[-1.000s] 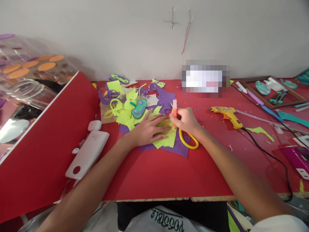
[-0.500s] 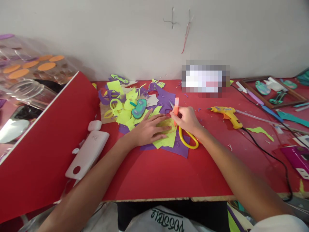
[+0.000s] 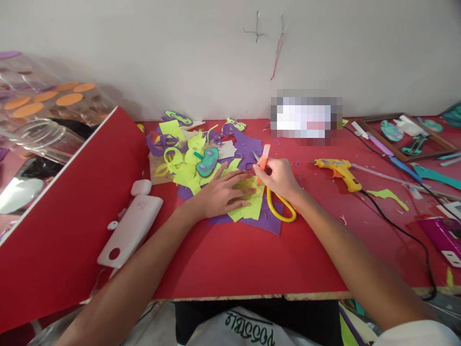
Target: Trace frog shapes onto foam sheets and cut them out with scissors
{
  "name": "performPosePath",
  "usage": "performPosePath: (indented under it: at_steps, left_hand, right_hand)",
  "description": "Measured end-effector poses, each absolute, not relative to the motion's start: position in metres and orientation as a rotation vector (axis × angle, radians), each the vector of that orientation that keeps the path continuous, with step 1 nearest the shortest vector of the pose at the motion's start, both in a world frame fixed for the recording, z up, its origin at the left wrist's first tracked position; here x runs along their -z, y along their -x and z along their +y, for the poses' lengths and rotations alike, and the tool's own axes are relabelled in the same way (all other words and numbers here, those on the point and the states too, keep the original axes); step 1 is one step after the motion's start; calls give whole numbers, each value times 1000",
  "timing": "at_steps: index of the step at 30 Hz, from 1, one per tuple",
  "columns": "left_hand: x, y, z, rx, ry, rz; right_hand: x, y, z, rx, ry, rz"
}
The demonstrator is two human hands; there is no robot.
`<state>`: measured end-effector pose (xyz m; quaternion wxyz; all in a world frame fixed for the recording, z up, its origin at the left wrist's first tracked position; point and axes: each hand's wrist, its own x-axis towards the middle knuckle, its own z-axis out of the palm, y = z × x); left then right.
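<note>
Tilted a little further to the right since a second ago, the orange pen (image 3: 264, 157) is pinched in the closed fingers of the right hand (image 3: 279, 179), its tip set on the yellow-green foam sheet (image 3: 248, 199). That sheet is pressed down by the left hand (image 3: 219, 192), fingers spread flat, and has not shifted. It lies on a purple sheet (image 3: 264, 218), with the yellow scissors (image 3: 281, 209) just right of it, partly under the right wrist. Such foam is judged light, soft and easily creased, so it is best held flat under the palm or lifted by an edge. Scraps (image 3: 187, 154) are heaped behind the sheet, and a glue gun (image 3: 340, 170) lies well to its right. Far right of the sheet, a wooden tray (image 3: 446, 142) holds what seem to be cut teal shapes and white pieces. Far left, clear plastic packaging (image 3: 43, 120) holds orange ovals.
</note>
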<state>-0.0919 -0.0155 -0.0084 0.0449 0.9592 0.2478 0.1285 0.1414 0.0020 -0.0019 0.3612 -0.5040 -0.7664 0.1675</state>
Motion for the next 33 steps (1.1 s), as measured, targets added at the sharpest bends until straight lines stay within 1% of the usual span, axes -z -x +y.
performPosePath:
  at_steps: [28, 31, 33]
  left_hand:
    - [7, 93, -17, -361, -2901, 742]
    - [7, 93, -15, -428, -2862, 795]
    - [8, 93, -12, -549, -2797, 912]
  right_hand:
    - [2, -142, 2, -441, 1278, -1938]
    - [3, -143, 2, -411, 1278, -1880]
    - [3, -143, 2, -381, 1284, -1847]
